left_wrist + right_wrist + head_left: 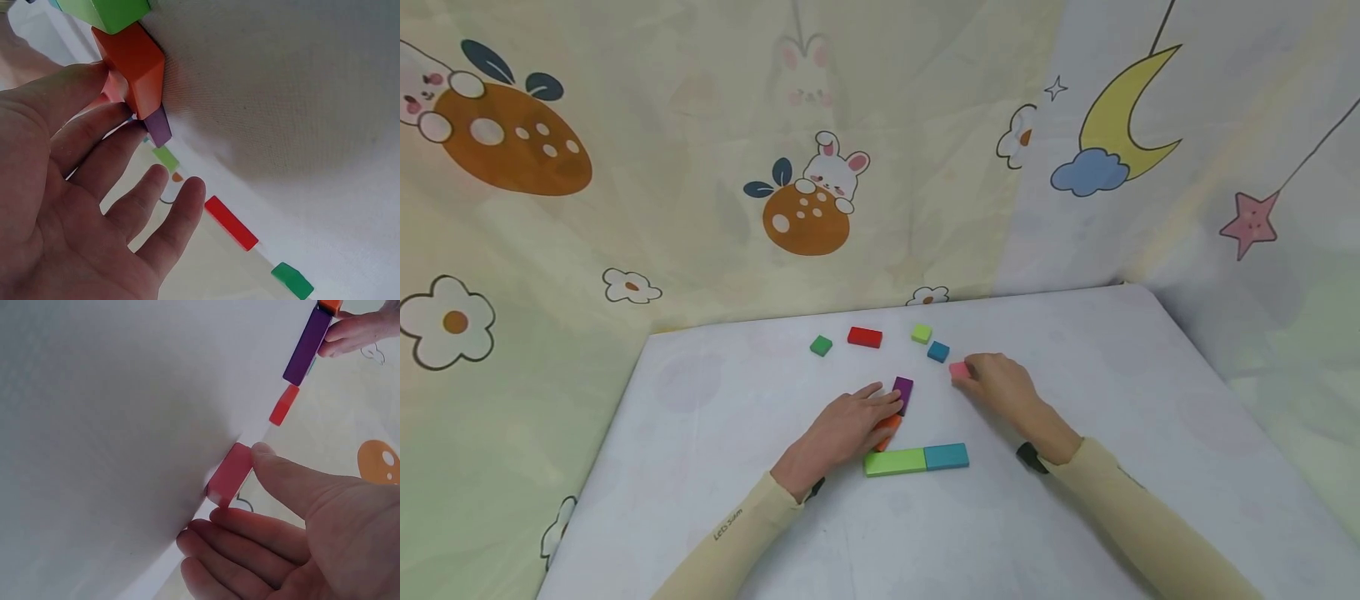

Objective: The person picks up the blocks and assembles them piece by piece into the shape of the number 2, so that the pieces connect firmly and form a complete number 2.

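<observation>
My left hand [850, 423] rests with spread fingers at an orange block [889, 428] and a purple block [903, 395] that stand end to end. In the left wrist view, the thumb touches the side of the orange block [139, 69], and two fingertips lie near where it meets the purple block [159, 127]. On the right, my right hand [1007, 387] pinches a small pink block [959, 372] between thumb and index finger. The right wrist view has this pink block [230, 475] right at the tabletop, its other fingers loosely bent below.
A lime green block [895, 462] and a teal block [947, 457] form a row nearest me. Farther back lie a green block [822, 346], a red block [865, 337], a yellow-green block [921, 333] and a blue block [937, 352]. A printed curtain [700, 208] hangs behind the white table [715, 450].
</observation>
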`<state>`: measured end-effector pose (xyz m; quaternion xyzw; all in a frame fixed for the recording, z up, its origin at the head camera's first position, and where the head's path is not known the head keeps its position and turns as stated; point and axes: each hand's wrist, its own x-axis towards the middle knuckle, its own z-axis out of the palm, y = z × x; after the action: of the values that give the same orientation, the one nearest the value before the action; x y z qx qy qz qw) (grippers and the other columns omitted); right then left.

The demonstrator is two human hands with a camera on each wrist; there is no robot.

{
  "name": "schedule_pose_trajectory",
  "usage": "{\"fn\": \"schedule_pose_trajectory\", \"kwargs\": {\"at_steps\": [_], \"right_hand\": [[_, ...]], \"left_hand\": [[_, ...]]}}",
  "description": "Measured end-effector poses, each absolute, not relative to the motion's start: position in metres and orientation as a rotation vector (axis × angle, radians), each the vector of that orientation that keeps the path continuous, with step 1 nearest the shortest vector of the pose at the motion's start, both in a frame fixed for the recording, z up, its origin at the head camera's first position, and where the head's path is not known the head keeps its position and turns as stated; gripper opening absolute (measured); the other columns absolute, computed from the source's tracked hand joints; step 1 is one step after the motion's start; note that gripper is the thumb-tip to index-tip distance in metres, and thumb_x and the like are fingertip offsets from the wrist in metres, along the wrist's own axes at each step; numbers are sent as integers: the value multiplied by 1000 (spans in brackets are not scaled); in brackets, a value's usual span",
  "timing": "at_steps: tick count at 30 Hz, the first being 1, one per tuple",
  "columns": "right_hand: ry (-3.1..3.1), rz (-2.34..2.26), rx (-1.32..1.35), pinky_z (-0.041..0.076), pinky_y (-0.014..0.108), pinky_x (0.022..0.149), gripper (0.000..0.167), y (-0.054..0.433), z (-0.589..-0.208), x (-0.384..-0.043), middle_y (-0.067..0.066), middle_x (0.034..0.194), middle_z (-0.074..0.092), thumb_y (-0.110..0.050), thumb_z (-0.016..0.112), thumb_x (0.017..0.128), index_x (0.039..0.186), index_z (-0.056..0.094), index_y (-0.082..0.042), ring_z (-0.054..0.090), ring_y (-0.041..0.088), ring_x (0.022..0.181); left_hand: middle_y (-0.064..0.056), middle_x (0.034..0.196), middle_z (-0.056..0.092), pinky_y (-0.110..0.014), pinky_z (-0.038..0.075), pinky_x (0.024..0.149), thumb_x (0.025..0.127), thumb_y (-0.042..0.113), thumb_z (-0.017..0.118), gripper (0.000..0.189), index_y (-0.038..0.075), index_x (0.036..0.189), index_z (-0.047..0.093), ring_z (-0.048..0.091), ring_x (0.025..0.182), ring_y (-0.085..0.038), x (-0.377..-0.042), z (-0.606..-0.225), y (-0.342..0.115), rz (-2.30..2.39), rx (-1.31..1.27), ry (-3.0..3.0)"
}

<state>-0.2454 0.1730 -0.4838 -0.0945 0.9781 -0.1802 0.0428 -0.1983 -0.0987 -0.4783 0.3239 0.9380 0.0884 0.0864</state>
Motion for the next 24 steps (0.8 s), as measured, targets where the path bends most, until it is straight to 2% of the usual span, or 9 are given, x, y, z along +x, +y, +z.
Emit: {"fn": "schedule_pose_trajectory", "kwargs": {"at_steps": [4, 8, 15, 24], "right_hand": [[2988, -528, -301, 59, 38, 84, 41, 172, -484, -246, 14, 106, 75, -27, 76, 91, 120, 70, 1, 62, 21, 84], [2976, -511, -357, 59, 40, 87, 40, 173, -482, -249, 13, 106, 75, -27, 76, 90, 119, 71, 1, 64, 22, 87], [2935, -458, -466, 56, 44, 96, 42, 175, -479, -257, 15, 116, 74, -26, 76, 90, 123, 70, 0, 69, 29, 106], [2930, -409, -471, 58, 41, 91, 39, 165, -474, -257, 11, 106, 76, -33, 76, 90, 114, 74, -2, 69, 25, 95]], "left_hand": [[2, 152, 52, -46, 49, 108, 97, 37, 66, 54, 19, 147, 54, 40, 148, -28, -198, -479, -99, 263, 968, 2797], [2, 152, 52, -45, 49, 108, 97, 36, 66, 55, 19, 147, 53, 40, 148, -28, -198, -479, -100, 257, 974, 2800], [3, 152, 52, -46, 49, 108, 97, 36, 67, 56, 20, 148, 52, 40, 148, -28, -198, -479, -100, 266, 968, 2791], [3, 152, 52, -46, 49, 108, 97, 36, 66, 56, 20, 148, 52, 40, 148, -27, -199, -479, -99, 274, 960, 2784]]}}
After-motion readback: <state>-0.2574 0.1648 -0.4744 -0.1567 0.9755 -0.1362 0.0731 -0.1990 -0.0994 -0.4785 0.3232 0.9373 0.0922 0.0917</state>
